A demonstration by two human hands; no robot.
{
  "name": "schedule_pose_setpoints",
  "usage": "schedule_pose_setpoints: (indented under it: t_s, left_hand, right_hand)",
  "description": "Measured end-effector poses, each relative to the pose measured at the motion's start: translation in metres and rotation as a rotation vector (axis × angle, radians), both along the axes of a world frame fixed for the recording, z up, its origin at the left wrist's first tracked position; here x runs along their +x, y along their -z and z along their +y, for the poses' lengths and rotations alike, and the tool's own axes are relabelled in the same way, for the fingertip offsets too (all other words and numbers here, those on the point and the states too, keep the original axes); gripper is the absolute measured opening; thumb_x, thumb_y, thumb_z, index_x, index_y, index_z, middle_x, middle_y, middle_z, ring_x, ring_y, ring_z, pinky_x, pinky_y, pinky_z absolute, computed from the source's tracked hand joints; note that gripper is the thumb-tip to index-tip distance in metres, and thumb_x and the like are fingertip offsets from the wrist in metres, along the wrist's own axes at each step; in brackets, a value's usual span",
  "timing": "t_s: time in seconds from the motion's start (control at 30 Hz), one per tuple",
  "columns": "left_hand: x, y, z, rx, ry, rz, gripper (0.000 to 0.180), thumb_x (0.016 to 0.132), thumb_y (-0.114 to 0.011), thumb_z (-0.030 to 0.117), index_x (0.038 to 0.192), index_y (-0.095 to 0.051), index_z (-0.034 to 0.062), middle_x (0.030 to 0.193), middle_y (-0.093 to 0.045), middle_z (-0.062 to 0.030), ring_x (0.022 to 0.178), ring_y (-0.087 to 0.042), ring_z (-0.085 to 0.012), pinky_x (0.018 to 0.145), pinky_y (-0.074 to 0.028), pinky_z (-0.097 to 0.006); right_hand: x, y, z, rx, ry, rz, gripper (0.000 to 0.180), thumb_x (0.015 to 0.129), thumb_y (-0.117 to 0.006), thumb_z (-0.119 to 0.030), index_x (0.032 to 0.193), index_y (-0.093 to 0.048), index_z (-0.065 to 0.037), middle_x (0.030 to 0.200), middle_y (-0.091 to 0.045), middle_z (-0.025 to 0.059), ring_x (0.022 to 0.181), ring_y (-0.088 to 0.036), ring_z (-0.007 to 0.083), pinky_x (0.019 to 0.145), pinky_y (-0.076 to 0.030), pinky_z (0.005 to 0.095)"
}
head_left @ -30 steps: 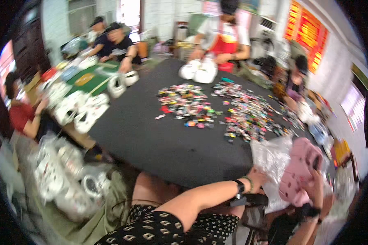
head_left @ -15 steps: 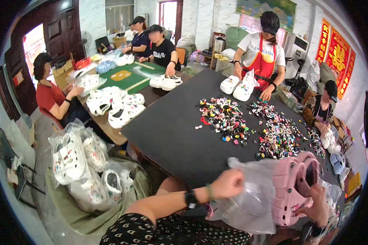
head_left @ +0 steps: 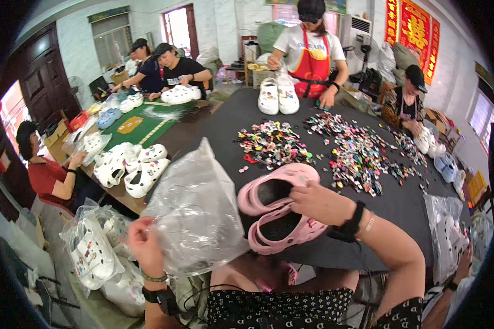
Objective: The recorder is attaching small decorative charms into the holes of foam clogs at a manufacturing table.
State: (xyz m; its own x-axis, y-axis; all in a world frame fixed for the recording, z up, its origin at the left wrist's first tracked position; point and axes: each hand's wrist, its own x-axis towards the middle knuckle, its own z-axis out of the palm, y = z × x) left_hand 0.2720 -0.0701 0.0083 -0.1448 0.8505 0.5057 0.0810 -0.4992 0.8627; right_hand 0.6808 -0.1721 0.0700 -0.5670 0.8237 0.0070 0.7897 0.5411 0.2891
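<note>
A pair of pink clogs (head_left: 295, 172) is pinched together in my right hand (head_left: 324, 205), over the near edge of the black table. Their dark insoles show, and a small charm sits on the nearer one. To their left, my left hand (head_left: 147, 247) grips the edge of a clear plastic bag (head_left: 197, 225), its fingertips closed on the film. The bag hangs flat and looks empty. Its right edge comes close to the clogs' heel straps; I cannot tell whether they touch.
Heaps of small colourful charms (head_left: 362, 156) cover part of the black table (head_left: 219, 123). White clogs (head_left: 142, 178) lie on the side table at left. Bagged clogs (head_left: 93, 255) fill a sack by my left arm. Across the table a person in a red apron (head_left: 310, 60) handles white clogs.
The pink clogs have swung from my right side to in front of me and turned. My left hand has drawn the bag leftward, away from the clogs. The whole view has shifted right.
</note>
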Motion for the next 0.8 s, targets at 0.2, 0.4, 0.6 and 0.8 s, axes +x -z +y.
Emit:
schedule_pose_setpoints:
  t_s: [0.2, 0.4, 0.6, 0.8]
  left_hand:
    - [-0.009, -0.032, -0.012, 0.165, -0.101, -0.164, 0.015, 0.083, -0.047, -0.008, 0.086, -0.045, 0.006, 0.106, -0.059, -0.0102, 0.098, -0.053, -0.0172, 0.095, -0.038, -0.031]
    - [0.026, -0.063, -0.04, 0.191, 0.049, -0.257, 0.009, 0.085, -0.048, -0.002, 0.088, -0.045, 0.0057, 0.107, -0.056, -0.0085, 0.098, -0.053, -0.0171, 0.093, -0.04, -0.03]
    - [0.081, -0.06, -0.088, -0.502, 0.721, -0.186, 0.01, 0.079, -0.054, 0.005, 0.085, -0.047, 0.0057, 0.089, -0.058, -0.0056, 0.08, -0.05, -0.0095, 0.073, -0.04, -0.021]
    - [0.098, -0.055, -0.096, -0.525, 0.813, -0.276, 0.018, 0.083, -0.058, -0.001, 0.1, -0.055, 0.0025, 0.102, -0.063, -0.0076, 0.09, -0.06, -0.0133, 0.085, -0.048, -0.026]
  right_hand:
    - [-0.028, -0.024, -0.002, -0.128, 0.09, 0.122, 0.062, 0.066, -0.079, -0.019, 0.123, -0.057, -0.005, 0.145, -0.037, 0.0177, 0.132, -0.039, 0.036, 0.101, -0.04, 0.047]
    - [-0.084, -0.04, -0.03, -0.016, 0.005, 0.92, 0.129, 0.049, -0.092, -0.015, 0.153, -0.015, -0.012, 0.155, 0.004, 0.0325, 0.14, -0.022, 0.0501, 0.112, -0.029, 0.0516]
    - [-0.128, 0.004, -0.032, -0.192, -0.037, 1.158, 0.115, 0.062, -0.083, -0.006, 0.153, -0.013, -0.008, 0.153, -0.018, 0.0302, 0.141, -0.026, 0.0428, 0.111, -0.032, 0.0437]
    - [-0.114, 0.025, -0.046, -0.136, 0.028, 1.313, 0.067, 0.068, -0.068, 0.002, 0.132, -0.049, -0.007, 0.112, -0.057, 0.0166, 0.104, -0.058, 0.0383, 0.088, -0.049, 0.0418]
